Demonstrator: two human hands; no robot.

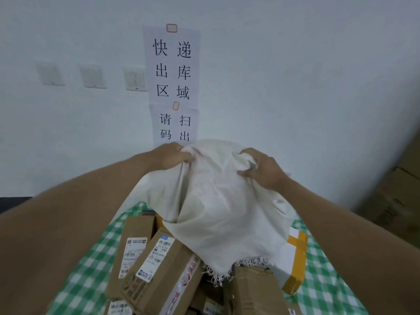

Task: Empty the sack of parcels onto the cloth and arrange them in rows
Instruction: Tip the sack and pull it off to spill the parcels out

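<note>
Rear wall (295, 64): plain white, evenly lit. Two paper signs (172, 64) with black Chinese characters are taped one above the other at centre. Three white wall switches (92, 76) sit in a row left of the signs. Brown cardboard cartons (395, 201) stand at right.

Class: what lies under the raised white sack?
Under the sack, cardboard parcels lie heaped on the checked cloth. Any parcels left inside are hidden by its fabric.
</note>
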